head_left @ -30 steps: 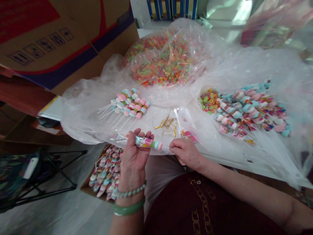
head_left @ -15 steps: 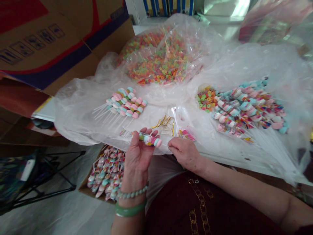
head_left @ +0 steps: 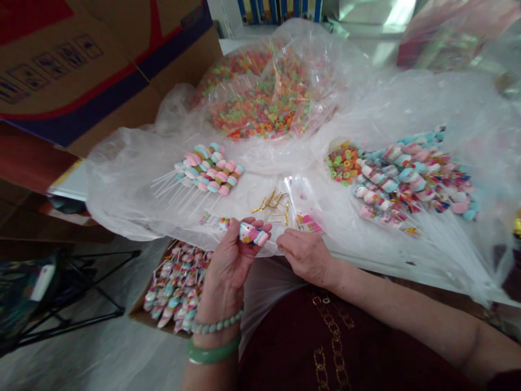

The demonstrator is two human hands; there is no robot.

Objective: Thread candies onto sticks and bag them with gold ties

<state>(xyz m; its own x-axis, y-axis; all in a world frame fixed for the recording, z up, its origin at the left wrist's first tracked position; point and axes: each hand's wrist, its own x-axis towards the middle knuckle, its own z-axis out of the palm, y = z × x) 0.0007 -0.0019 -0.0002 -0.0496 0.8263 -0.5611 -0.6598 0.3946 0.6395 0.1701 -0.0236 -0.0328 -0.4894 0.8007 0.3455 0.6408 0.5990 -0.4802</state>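
Observation:
My left hand (head_left: 231,263), palm up, has its thumb and fingers closed around a marshmallow skewer (head_left: 254,234). Pink, white and blue pieces show through a clear printed wrapper. My right hand (head_left: 307,254) is pinched just right of the skewer's pink end; whatever sits between its fingertips is too small to make out. Beyond the hands lie gold twist ties (head_left: 274,202) and a few flat printed bags (head_left: 308,221). Unwrapped marshmallow skewers (head_left: 211,172) rest side by side at the left, their white sticks toward the lower left.
A heap of wrapped skewers (head_left: 415,179) lies right, beside loose gummy rings (head_left: 344,163). Behind stands a large clear bag of gummy rings (head_left: 260,106). A big cardboard box (head_left: 122,65) rises at left. Below the table edge, an open carton (head_left: 140,312) holds many wrapped skewers.
The skewer has turned slightly in my left hand, and its printed wrapper shows more plainly. My right hand has shifted a little left and stays pinched.

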